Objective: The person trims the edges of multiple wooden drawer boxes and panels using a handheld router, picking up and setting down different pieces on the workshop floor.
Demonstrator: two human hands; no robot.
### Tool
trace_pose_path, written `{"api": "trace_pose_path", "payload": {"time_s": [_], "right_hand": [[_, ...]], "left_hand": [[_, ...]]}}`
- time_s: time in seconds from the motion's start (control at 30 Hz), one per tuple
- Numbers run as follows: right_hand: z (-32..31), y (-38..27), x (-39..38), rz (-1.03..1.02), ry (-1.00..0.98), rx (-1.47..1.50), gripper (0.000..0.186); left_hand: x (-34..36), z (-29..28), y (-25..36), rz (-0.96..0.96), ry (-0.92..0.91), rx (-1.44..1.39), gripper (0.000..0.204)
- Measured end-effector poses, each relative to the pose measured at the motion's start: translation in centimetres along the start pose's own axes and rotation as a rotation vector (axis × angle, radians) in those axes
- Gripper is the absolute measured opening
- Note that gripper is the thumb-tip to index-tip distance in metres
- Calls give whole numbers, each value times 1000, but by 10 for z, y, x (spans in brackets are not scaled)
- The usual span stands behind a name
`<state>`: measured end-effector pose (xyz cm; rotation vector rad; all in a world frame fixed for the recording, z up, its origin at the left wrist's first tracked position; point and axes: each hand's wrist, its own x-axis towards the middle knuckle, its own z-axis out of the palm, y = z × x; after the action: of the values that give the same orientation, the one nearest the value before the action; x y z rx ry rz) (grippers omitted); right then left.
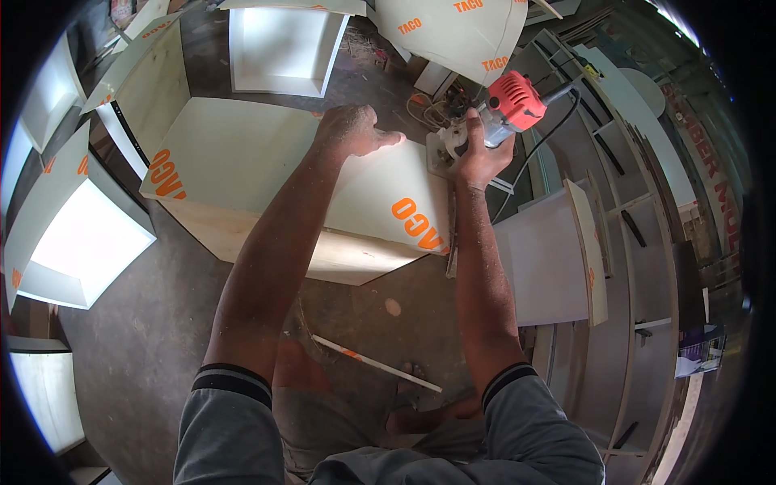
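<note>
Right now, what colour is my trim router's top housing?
The top housing is red, best seen in the head view.

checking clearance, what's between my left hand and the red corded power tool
Only bare white orange-printed panel shows between the left hand and the red corded tool, in the head view.

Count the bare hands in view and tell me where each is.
2: the left hand is at the far edge of the white panel; the right hand grips the red power tool at the panel's right end. No others show.
</note>
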<state>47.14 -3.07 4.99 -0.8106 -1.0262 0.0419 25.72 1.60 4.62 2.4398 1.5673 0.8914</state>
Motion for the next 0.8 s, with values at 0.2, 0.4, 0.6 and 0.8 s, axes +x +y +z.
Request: {"api": "trace_pose_path", "payload": {"time_s": [0.2, 0.4, 0.6, 0.8], "right_hand": [[2, 1, -1, -31, 19, -53, 49], [3, 6, -1, -27, 22, -32, 49], [3, 8, 1, -41, 12, -39, 52], [5, 8, 3, -24, 3, -83, 48]], "left_hand": [[-1, -9, 6, -109, -184, 13, 86], [-5, -9, 7, -117, -174, 17, 87], [-6, -12, 9, -132, -205, 41, 86], [-11, -7, 7, -78, -125, 40, 78]]}}
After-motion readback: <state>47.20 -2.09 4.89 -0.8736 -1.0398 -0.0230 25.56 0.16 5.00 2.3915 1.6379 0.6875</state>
